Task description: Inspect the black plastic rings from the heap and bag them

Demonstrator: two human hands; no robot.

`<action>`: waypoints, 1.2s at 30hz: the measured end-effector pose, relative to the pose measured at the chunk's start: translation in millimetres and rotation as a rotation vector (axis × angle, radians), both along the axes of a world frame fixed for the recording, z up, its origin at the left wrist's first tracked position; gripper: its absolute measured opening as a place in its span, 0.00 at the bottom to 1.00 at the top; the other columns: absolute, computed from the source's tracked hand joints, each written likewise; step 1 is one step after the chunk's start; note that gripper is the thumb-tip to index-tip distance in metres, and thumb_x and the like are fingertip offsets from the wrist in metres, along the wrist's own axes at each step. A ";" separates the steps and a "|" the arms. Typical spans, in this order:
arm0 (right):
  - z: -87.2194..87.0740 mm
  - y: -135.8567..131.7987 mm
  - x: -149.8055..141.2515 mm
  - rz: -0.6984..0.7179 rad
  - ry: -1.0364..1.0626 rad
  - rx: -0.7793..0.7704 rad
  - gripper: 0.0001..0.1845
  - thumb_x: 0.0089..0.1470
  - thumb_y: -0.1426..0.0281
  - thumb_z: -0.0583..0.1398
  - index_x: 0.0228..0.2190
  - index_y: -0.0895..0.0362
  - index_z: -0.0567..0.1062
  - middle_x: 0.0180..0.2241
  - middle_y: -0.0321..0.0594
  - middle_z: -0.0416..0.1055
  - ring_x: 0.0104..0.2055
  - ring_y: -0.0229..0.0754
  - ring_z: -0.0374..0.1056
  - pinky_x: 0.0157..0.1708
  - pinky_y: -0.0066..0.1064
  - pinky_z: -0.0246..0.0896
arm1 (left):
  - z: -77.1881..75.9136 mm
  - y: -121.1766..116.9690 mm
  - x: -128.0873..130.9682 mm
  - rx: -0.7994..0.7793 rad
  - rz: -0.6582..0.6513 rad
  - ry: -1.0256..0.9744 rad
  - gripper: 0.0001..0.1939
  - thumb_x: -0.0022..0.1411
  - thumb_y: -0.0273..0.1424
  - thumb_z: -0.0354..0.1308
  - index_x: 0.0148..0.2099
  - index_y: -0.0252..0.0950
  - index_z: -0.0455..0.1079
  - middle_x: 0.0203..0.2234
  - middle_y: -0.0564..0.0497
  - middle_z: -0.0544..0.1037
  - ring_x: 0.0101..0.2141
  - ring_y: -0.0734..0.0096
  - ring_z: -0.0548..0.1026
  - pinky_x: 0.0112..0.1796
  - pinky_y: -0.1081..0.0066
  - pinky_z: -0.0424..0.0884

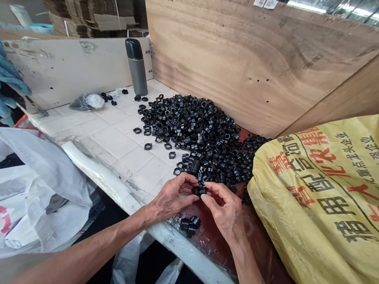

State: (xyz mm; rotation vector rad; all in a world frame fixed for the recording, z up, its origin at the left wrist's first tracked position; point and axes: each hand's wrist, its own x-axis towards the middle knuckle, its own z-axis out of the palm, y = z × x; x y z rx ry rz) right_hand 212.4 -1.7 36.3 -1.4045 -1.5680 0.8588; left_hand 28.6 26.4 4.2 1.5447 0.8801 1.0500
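A big heap of small black plastic rings lies on the tabletop against a wooden back board. My left hand and my right hand meet just in front of the heap. Both pinch the same small black ring part between fingertips. A few joined black rings sit on the table below my hands, near the front edge.
A large yellow printed sack fills the right side. A grey flask stands at the back left, with a small plastic bag nearby. White plastic bags hang at the lower left. Wooden boards wall in the table.
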 end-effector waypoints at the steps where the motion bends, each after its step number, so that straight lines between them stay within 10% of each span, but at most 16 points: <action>1: 0.6 -0.3 -0.3 0.003 -0.026 0.010 0.10 0.55 0.68 0.63 0.40 0.52 0.79 0.39 0.39 0.78 0.38 0.43 0.74 0.40 0.32 0.70 | 0.5 0.1 -0.6 0.018 0.003 -0.001 0.14 0.59 0.25 0.63 0.47 0.37 0.67 0.42 0.49 0.77 0.41 0.68 0.79 0.45 0.65 0.77; 8: -4.2 -0.7 -1.3 -0.008 0.004 -0.050 0.09 0.55 0.65 0.65 0.39 0.53 0.78 0.35 0.38 0.78 0.35 0.43 0.75 0.37 0.31 0.70 | -2.4 3.7 -6.3 0.303 0.021 0.076 0.10 0.62 0.29 0.63 0.47 0.38 0.72 0.44 0.47 0.77 0.47 0.65 0.76 0.49 0.63 0.74; 23: -8.9 -2.1 -5.6 0.045 -0.333 0.232 0.16 0.66 0.63 0.57 0.26 0.55 0.71 0.23 0.35 0.68 0.25 0.37 0.65 0.29 0.29 0.59 | -13.1 6.6 -7.2 0.398 -0.004 0.000 0.13 0.63 0.27 0.64 0.50 0.38 0.74 0.45 0.45 0.78 0.47 0.66 0.77 0.47 0.65 0.76; 29: -5.4 -3.5 -7.3 0.058 -0.242 0.304 0.08 0.64 0.67 0.58 0.43 0.56 0.72 0.35 0.40 0.73 0.34 0.40 0.70 0.38 0.30 0.64 | -7.3 5.5 -6.6 0.366 -0.006 -0.016 0.12 0.63 0.26 0.63 0.49 0.38 0.74 0.44 0.46 0.78 0.46 0.67 0.77 0.48 0.65 0.75; 36: -12.7 -4.4 -11.3 0.029 -0.386 0.267 0.17 0.67 0.65 0.54 0.25 0.55 0.67 0.22 0.36 0.68 0.24 0.37 0.64 0.27 0.29 0.56 | -5.9 5.2 -6.8 0.436 0.003 0.018 0.12 0.63 0.25 0.63 0.49 0.37 0.73 0.45 0.45 0.78 0.47 0.67 0.76 0.49 0.65 0.74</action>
